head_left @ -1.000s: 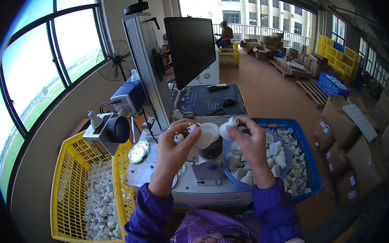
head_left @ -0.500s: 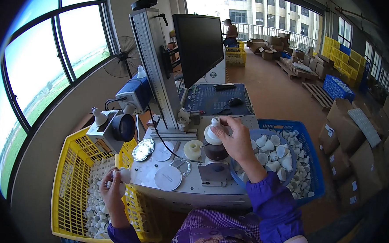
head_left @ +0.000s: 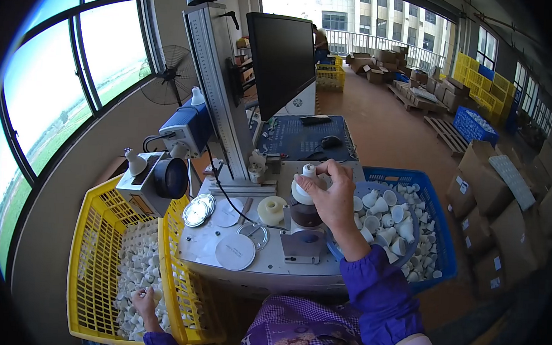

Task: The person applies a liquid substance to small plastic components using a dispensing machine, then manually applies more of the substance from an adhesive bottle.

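My right hand (head_left: pixel 334 197) is closed around the narrow neck of a white bulb housing (head_left: pixel 309 172). This housing stands upright on a round holder with a dark brown base (head_left: pixel 305 215), with a white ring low around it. Down at the left, my left hand (head_left: pixel 145 304) is inside the yellow crate (head_left: pixel 166 260), low over a heap of white bulb housings (head_left: pixel 135 259). Its fingers are curled around a small white piece that looks like one of these housings, mostly hidden by the fingers. A dark round lens (head_left: pixel 171 178) points toward the worktop from the left.
A round tub (head_left: pixel 331 241) of white housings sits in a blue crate (head_left: pixel 442 244) at the right. Metal rings (head_left: pixel 198 211), a white disc (head_left: pixel 235 252) and a cream-coloured ring (head_left: pixel 271 210) lie on the worktop. Behind stand a monitor (head_left: pixel 282 63), a mouse (head_left: pixel 331 141) and a seated person (head_left: pixel 321 43).
My left hand has gone down and slightly left, from beside the worktop into the yellow crate, carrying a white housing. My right hand keeps its grip at the holder. The view has shifted slightly.
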`<action>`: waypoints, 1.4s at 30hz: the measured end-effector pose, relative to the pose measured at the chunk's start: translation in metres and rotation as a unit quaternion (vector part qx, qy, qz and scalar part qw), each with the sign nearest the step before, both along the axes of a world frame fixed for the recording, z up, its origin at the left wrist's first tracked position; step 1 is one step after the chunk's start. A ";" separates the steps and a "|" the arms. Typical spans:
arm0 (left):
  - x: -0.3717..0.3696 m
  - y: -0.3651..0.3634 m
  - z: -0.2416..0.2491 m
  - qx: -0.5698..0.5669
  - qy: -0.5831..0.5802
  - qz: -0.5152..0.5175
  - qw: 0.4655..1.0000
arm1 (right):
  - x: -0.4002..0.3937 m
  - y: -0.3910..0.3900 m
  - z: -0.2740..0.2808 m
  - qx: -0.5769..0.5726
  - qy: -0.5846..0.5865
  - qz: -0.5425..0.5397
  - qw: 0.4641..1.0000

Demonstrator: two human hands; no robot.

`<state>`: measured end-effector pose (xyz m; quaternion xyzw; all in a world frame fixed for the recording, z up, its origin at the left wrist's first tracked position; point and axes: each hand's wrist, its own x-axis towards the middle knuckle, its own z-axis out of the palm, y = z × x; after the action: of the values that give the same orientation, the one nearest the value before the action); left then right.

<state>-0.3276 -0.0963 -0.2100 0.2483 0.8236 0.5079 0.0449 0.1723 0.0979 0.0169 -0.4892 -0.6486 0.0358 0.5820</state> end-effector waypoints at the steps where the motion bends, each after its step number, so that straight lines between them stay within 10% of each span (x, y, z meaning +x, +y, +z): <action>1: 0.005 0.000 0.003 0.000 0.000 -0.001 1.000 | -0.001 0.001 -0.002 0.012 0.011 -0.002 1.000; 12: 0.015 -0.002 0.004 -0.198 0.115 -0.109 0.967 | 0.060 -0.019 -0.013 -0.043 0.148 0.117 0.981; 16: 0.022 0.005 0.017 -0.175 0.106 -0.120 0.972 | 0.116 -0.048 -0.038 -0.221 0.030 0.087 0.971; 25: 0.016 0.003 0.010 -0.082 0.163 -0.100 0.978 | 0.127 -0.098 -0.075 -0.224 -0.279 -0.102 0.928; 42: 0.019 0.009 0.014 -0.018 0.149 -0.080 0.985 | 0.112 -0.091 -0.112 -0.224 -0.046 -0.028 0.973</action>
<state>-0.3082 -0.0876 -0.1956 0.3851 0.8077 0.4453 -0.0337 0.2841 0.0067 -0.0947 -0.6261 -0.6361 0.1418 0.4281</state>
